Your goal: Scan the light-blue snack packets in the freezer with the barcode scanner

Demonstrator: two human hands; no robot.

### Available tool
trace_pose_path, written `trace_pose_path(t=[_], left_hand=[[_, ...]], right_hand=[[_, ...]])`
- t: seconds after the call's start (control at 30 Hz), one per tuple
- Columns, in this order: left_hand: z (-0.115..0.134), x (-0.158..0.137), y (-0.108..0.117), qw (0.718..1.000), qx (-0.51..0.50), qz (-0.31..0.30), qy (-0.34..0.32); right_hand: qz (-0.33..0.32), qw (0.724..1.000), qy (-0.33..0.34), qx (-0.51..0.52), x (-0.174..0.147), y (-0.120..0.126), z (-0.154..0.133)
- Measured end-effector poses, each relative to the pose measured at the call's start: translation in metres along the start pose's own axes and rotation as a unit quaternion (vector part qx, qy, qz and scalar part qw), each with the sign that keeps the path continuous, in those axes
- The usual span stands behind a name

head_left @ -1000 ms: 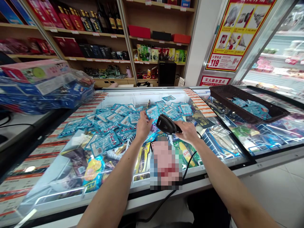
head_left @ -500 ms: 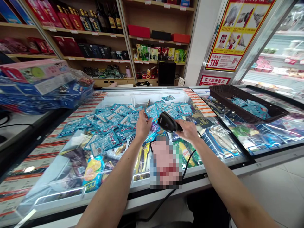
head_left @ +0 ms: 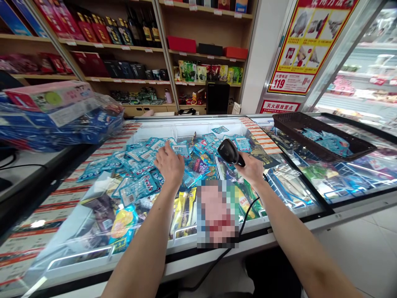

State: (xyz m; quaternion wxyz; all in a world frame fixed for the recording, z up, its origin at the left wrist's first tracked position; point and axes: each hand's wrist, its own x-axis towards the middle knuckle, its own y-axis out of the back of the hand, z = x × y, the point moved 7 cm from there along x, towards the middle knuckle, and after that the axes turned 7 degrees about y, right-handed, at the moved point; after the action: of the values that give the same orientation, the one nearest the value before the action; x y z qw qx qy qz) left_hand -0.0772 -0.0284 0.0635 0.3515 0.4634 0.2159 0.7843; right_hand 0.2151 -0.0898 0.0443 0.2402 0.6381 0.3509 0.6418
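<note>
My right hand (head_left: 252, 169) grips a black handheld barcode scanner (head_left: 228, 152), its head tilted toward the packets. A black cable (head_left: 246, 215) runs down from it. Over the pile of flat blue packets (head_left: 136, 159), my left hand (head_left: 169, 165) is open, fingers apart and palm down. Its fingertips are at the packets; a blue packet with a white barcode label (head_left: 181, 150) lies just beyond the thumb. The packets are spread on the glass top of a chest freezer (head_left: 77, 231). Near the front edge sits a flat object blurred by pixelation (head_left: 217, 213).
A dark brown basket (head_left: 356, 151) holding some blue packets stands on the right. Plastic-wrapped boxes (head_left: 58, 111) are stacked at the left. Frozen goods show through the glass. Shelves (head_left: 204, 54) with boxes and bottles stand behind, beside a red-and-yellow poster (head_left: 310, 45).
My left hand has moved left from beside the scanner to over the pile. The scanner has shifted slightly right and up in my right hand. A packet near the middle has moved left.
</note>
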Motion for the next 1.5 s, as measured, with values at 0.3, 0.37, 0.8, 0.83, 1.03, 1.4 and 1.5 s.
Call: trace_pose_path(t=[0.3,0.37,0.8,0.83,1.03,1.4,1.5], left_hand=[[0.034,-0.024,-0.026,0.961,0.059,-0.113,-0.246],[0.028,-0.022,-0.03,0.967,0.068,-0.106,-0.221],[0.033,-0.02,-0.035,0.959,0.07,-0.101,-0.256],[0.035,-0.021,-0.035,0.956,0.067,-0.107,-0.265],[0.045,-0.021,-0.037,0.958,0.062,-0.115,-0.256],[0.08,0.003,-0.095,0.964,0.074,-0.207,-0.151],[0.076,0.007,-0.106,0.962,0.081,-0.223,-0.132]], right_hand=[[-0.017,1.0,0.004,0.0,0.0,-0.002,-0.001],[-0.018,1.0,0.004,0.006,0.001,-0.002,-0.001],[-0.028,1.0,-0.009,0.003,0.003,0.0,0.0],[-0.031,0.999,-0.009,0.003,0.004,0.0,-0.001],[-0.041,0.999,-0.02,0.004,0.008,0.008,-0.004],[-0.043,0.999,-0.013,0.021,0.009,0.008,-0.001],[-0.038,0.999,-0.01,0.024,0.009,0.005,-0.002]])
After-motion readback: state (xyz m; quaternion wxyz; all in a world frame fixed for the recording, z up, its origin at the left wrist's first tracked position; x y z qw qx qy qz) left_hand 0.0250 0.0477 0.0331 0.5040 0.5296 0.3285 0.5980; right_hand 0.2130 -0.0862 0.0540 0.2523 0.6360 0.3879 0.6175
